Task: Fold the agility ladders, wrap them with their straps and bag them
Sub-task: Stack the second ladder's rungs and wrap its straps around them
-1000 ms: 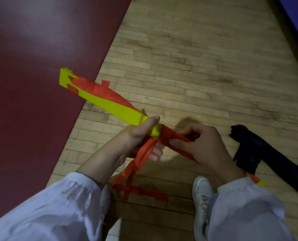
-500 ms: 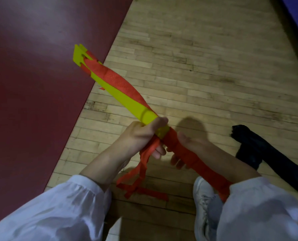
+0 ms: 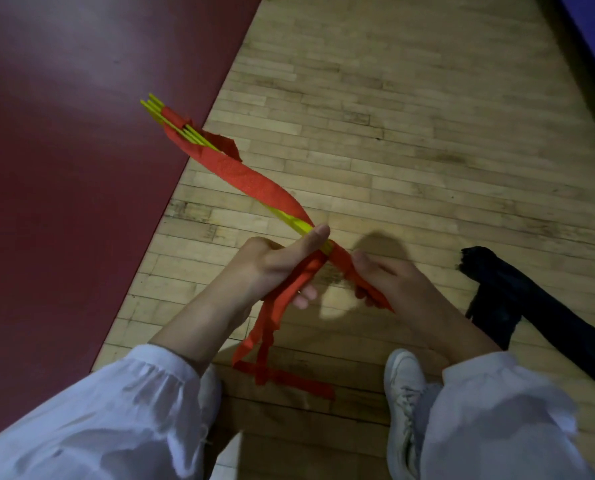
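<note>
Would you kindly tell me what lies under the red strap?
Yellow rungs show beneath the red strap, at the far end and by the left hand. Between, the strap covers them; the right hand hides the near end.

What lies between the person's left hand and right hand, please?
Head view: a short stretch of the ladder bundle, wound in red strap, bridges the left hand and right hand.

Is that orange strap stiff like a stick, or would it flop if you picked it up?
Probably floppy: the orange strap droops from the left hand and crumples on the floor. Likely light too, since it twists easily round the yellow rungs, which look stiff and straight.
</note>
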Available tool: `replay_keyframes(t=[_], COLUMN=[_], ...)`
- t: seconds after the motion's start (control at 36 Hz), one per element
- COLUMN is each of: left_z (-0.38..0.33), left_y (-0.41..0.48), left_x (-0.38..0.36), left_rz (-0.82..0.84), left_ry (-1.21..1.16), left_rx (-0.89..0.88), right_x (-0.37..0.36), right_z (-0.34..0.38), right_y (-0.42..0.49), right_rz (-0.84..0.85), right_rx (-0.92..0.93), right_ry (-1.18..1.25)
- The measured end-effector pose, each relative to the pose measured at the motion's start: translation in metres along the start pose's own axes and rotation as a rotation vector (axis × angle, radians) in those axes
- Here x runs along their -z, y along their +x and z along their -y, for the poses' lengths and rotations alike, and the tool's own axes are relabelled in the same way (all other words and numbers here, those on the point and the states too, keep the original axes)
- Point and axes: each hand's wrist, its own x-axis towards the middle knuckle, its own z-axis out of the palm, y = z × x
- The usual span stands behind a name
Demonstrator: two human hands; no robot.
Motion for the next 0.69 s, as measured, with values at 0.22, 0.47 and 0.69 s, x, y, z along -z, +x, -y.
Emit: replay_keyframes(t=[0.22,0.47,0.69], left_z=[0.0038,0.0084,0.0089], left_y=[0.0034,0.0065,0.0088], left_x=[0.0021,0.0033,0.0031], left_rz=[0.009,0.057,0.082], left_ry=[-0.059,-0.133,-0.113], left_rx=[-0.094,-0.128,-0.132], right_x=[-0.0053,-0.0032,0.0008], right_z=[0.0020,0.0020,0.0044], right_y=[0.0031,0.0022,-0.0010], right_rz=[-0.063,-0.135,-0.194], right_rx=[0.001,0.007,0.026], right_ry=[-0.019,-0.100,-0.144])
